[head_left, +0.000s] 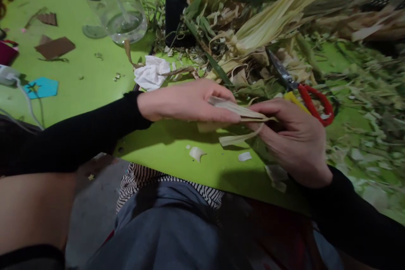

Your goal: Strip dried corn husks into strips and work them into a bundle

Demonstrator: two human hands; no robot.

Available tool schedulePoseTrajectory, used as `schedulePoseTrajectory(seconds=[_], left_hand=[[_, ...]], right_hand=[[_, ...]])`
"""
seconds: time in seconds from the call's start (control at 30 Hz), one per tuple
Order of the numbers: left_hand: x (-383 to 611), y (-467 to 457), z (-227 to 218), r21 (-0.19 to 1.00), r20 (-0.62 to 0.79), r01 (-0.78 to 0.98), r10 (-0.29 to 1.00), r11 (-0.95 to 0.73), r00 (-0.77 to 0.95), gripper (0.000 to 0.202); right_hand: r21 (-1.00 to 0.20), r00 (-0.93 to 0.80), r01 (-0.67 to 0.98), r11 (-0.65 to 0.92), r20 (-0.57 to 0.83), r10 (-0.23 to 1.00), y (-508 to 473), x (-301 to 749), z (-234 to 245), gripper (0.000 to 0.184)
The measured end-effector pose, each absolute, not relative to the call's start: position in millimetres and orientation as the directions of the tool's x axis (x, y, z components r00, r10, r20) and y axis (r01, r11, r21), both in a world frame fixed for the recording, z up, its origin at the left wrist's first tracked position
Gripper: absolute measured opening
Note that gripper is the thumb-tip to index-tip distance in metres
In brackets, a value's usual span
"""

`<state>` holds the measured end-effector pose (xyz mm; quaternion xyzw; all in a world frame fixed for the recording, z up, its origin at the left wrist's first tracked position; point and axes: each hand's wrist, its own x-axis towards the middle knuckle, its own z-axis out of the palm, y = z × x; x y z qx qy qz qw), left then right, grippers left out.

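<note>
I'm gripping a dried husk strip (236, 110) with my left hand (186, 101) and right hand (295, 143), both sets of fingers clamping it. Red scissors (313, 100) are lying just beyond.

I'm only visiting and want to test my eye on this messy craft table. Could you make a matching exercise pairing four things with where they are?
Things:
1. red-handled metal scissors
2. crumpled white tissue
3. pale dried husk strip
4. blue paper cut-out

Places:
A. far left on the green table
B. held between the left hand and right hand
C. against the husk pile, just beyond the right hand
D. just beyond the left wrist

Pairs: 1-C, 2-D, 3-B, 4-A.
</note>
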<state>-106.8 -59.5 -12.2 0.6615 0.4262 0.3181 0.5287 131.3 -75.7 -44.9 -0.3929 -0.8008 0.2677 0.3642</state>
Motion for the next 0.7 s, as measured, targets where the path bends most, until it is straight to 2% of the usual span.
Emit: schedulePoseTrajectory(seconds=[0.03,0.1,0.27,0.33,0.4,0.47,0.53,0.63,0.7], left_hand=[[-103,-61,-17,0.975,-0.096,0.22,0.85,-0.025,0.518,0.022],[-95,-63,-26,0.989,-0.127,0.134,0.809,0.06,0.574,0.022],[-88,-65,-46,0.983,-0.047,-0.114,0.794,0.145,0.606,0.031],[-88,-64,-54,0.946,-0.018,-0.22,0.715,0.239,0.699,0.04],[-91,-62,-60,0.881,0.018,-0.289,0.584,0.375,0.812,0.049],[-96,-60,-62,0.834,0.055,-0.303,0.477,0.46,0.877,0.06],[-100,-59,-61,0.838,0.054,-0.273,0.425,0.472,0.904,0.072],[-102,-60,-53,0.865,-0.056,-0.149,0.388,0.479,0.92,0.064],[-99,-61,-46,0.866,-0.098,-0.136,0.43,0.481,0.897,0.06]], right_hand=[[-0.719,-0.415,0.429,0.546,0.38,0.827,-76,131,-45,0.005],[-0.732,-0.371,0.422,0.535,0.399,0.838,-76,130,-45,0.006],[-0.708,-0.335,0.491,0.508,0.385,0.86,-78,133,-45,0.012],[-0.718,-0.332,0.499,0.485,0.359,0.872,-81,135,-44,0.015],[-0.734,-0.305,0.507,0.451,0.337,0.891,-84,137,-42,0.018],[-0.719,-0.291,0.542,0.435,0.325,0.9,-87,137,-39,0.021],[-0.687,-0.316,0.581,0.437,0.304,0.899,-87,137,-36,0.029],[-0.635,-0.459,0.561,0.53,0.294,0.838,-82,139,-34,0.042],[-0.56,-0.591,0.511,0.652,0.322,0.74,-78,141,-36,0.047]])
